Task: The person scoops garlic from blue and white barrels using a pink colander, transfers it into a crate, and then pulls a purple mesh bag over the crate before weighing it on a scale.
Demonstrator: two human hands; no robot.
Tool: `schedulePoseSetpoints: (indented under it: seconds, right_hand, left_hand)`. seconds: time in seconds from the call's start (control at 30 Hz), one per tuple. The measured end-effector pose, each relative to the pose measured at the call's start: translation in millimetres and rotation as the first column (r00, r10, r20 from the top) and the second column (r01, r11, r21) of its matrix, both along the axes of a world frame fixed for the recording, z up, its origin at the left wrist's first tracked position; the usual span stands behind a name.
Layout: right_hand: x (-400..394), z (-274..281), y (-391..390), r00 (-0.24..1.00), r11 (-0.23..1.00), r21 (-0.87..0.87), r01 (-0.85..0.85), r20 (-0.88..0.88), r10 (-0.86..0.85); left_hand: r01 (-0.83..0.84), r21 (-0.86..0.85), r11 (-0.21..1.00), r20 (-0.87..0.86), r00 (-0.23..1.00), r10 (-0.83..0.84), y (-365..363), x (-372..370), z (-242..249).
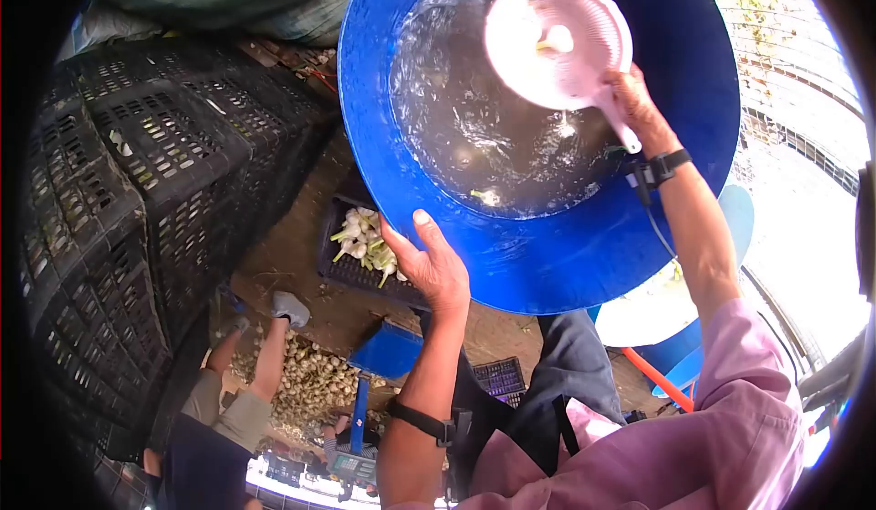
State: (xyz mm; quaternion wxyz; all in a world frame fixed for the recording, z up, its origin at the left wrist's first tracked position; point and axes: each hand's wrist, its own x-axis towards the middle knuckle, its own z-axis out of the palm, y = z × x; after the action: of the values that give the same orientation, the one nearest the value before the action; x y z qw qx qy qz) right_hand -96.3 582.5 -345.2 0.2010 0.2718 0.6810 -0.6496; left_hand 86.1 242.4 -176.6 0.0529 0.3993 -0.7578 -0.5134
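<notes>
A big blue tub (584, 255) holds murky water with a few pale bulbs floating in it. My left hand (431, 264) grips the tub's near rim, thumb over the edge. My right hand (639, 109) holds the handle of a pink plastic strainer (557, 40), lifted above the water with a single white bulb in it. Both wrists wear dark straps.
Stacked black plastic crates (155, 172) fill the left side. A black crate (365, 255) with white bulbs and green stalks sits on the ground beside the tub. Another person (228, 391) sits by a heap of bulbs (310, 382). An orange hose (657, 378) lies at right.
</notes>
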Motion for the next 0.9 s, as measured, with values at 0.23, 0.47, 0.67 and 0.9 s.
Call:
schedulePoseSetpoints:
  seconds: [0.23, 0.47, 0.67, 0.9]
  right_hand:
    - [-20, 8, 45, 0.858, 0.943, 0.301, -0.140, -0.439, 0.268]
    - [18, -67, -50, 0.982, 0.928, -0.365, 0.071, 0.189, -0.001]
    - [110, -153, -131, 0.746, 0.748, 0.390, -0.538, -0.192, 0.637]
    - [141, -26, -124, 0.477, 0.483, 0.436, -0.759, -0.133, 0.869]
  left_hand:
    - [0.028, -0.032, 0.999, 0.018, 0.999, -0.027, 1, -2, 1]
    - [0.027, -0.045, 0.999, 0.010, 1.000, -0.027, 1, 1, -4]
    - [0.020, -0.054, 0.998, -0.021, 1.000, -0.021, 2, 4, -9]
    - [0.022, -0.029, 0.999, -0.085, 0.996, -0.024, 1, 2, -10]
